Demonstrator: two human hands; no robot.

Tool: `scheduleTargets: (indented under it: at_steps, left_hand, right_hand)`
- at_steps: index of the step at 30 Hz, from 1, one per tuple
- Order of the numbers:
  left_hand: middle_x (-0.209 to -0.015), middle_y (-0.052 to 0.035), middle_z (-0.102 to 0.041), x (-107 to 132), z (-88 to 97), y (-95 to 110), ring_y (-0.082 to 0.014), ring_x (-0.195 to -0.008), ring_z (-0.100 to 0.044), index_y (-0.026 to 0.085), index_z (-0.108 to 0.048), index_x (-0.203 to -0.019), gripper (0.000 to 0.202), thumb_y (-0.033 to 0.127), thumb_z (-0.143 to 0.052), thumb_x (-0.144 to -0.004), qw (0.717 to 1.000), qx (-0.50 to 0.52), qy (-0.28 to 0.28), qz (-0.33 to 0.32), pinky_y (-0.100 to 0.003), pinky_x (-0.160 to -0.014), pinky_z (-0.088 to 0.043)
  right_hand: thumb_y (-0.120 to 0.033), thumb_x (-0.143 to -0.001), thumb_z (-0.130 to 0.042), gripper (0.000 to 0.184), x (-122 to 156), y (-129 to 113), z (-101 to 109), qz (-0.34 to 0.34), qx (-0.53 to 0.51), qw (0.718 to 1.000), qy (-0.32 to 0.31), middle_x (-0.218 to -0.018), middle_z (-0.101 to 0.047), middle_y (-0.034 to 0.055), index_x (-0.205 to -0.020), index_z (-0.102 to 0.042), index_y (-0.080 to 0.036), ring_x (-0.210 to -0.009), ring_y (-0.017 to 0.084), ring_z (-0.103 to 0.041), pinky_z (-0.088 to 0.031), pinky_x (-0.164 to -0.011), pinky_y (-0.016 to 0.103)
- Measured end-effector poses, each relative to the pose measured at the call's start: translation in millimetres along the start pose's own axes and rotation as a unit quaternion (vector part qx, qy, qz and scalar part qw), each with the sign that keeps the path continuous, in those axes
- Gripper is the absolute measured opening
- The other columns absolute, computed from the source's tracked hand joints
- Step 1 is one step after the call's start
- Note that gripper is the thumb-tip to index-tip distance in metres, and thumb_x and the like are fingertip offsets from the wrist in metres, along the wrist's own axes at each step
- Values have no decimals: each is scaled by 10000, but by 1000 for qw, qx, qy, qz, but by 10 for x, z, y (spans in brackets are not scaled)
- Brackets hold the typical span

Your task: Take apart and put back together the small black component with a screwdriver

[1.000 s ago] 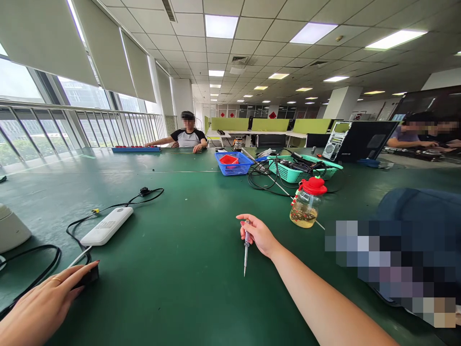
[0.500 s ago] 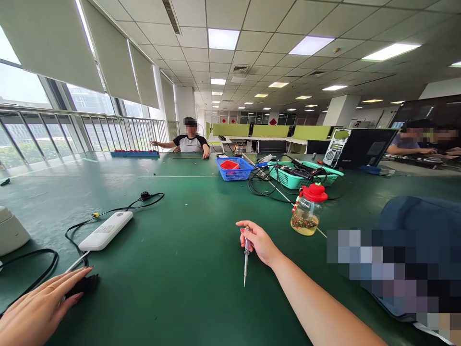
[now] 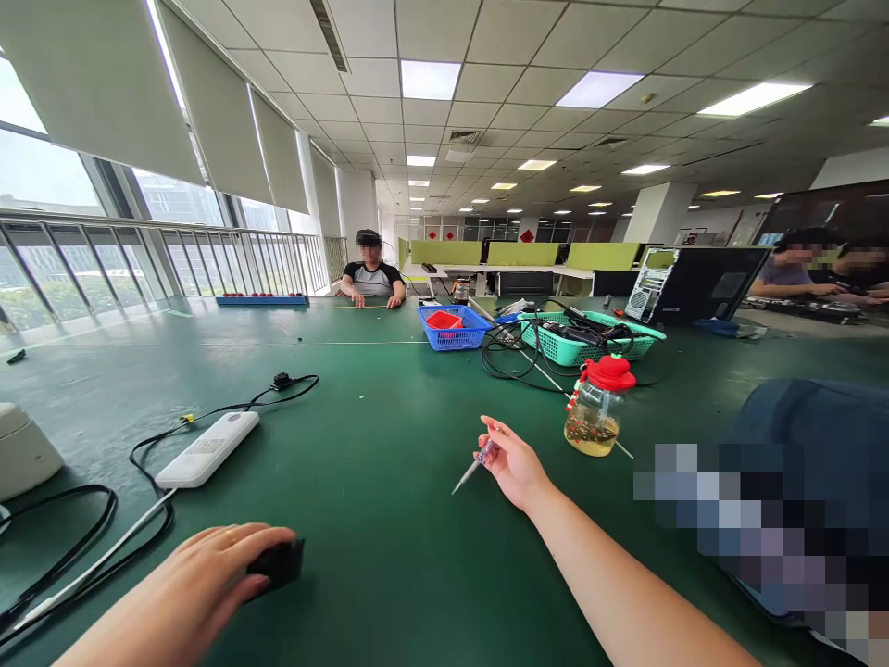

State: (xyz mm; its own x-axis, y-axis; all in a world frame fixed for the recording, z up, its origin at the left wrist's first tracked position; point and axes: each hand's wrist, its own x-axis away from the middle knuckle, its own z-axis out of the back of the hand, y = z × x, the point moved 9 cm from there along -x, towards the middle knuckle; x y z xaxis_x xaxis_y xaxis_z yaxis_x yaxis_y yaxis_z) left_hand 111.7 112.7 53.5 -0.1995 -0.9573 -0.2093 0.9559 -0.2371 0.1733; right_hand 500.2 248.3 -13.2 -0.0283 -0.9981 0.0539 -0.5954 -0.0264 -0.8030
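Observation:
My right hand (image 3: 514,463) is closed around the clear purplish handle of a slim screwdriver (image 3: 470,474). The bare shaft slants down to the left, its tip over the green tabletop (image 3: 375,565). Low on the left, my left hand (image 3: 215,574) curls over a small black block-like object (image 3: 281,561), thumb on the near side and fingers on top. Most of that object is hidden under the palm, so its kind cannot be made out.
A white power adapter (image 3: 208,451) with black cables lies to the left. On the right stand a red-lidded jar (image 3: 593,421) and a dark blue bag (image 3: 820,454). Farther back are a blue basket (image 3: 455,335), a green basket (image 3: 566,350) and a seated person (image 3: 375,276).
My left hand has moved right, bringing the black object with it away from the adapter. The screwdriver has swung from pointing straight down to slanting left. The seated person's arm has drawn in.

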Motion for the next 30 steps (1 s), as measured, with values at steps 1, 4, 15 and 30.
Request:
scheduleTargets:
  at_steps: [1, 4, 15, 30]
  left_hand:
    - [-1173, 101, -698, -84, -39, 298, -220, -1069, -645, 480, -633, -1151, 350, 456, -535, -816, 998, 23, -44, -34, -302, -973, -480]
    - [-1212, 10, -676, -420, -63, 1047, -234, -1124, -602, 379, -622, -1193, 354, 365, -451, -883, 988, 63, -98, -102, -365, -1017, -439]
    - [-1083, -86, -662, -1555, -660, 1755, -256, -1041, -589, 238, -619, -1101, 274, 206, -438, -897, 989, 18, -46, -143, -414, -919, -423]
    - [-1160, -58, -672, -1637, -880, 1407, -239, -1127, -568, 245, -487, -1303, 465, 265, -528, -840, 972, 216, -53, -69, -402, -1003, -436]
  right_hand:
    - [-250, -659, -786, 331, -18, 14, 28, -3, -14, 1000, 6, -676, -613, -16, -961, -654, -220, -634, 130, -593, -531, -632, 302]
    - [-181, -633, -787, 342, -57, 53, 81, -3, -24, 1000, 9, -743, -629, 4, -950, -666, -224, -669, 145, -611, -559, -659, 332]
    - [-261, -633, -837, 243, -121, 78, 60, 15, 13, 1000, -2, -674, -572, -19, -816, -690, -198, -528, 106, -524, -595, -791, 411]
    - [-418, -703, -797, 251, -38, 11, -37, 34, 12, 999, -15, -882, -693, 62, -758, -665, -211, -807, 201, -662, -547, -875, 434]
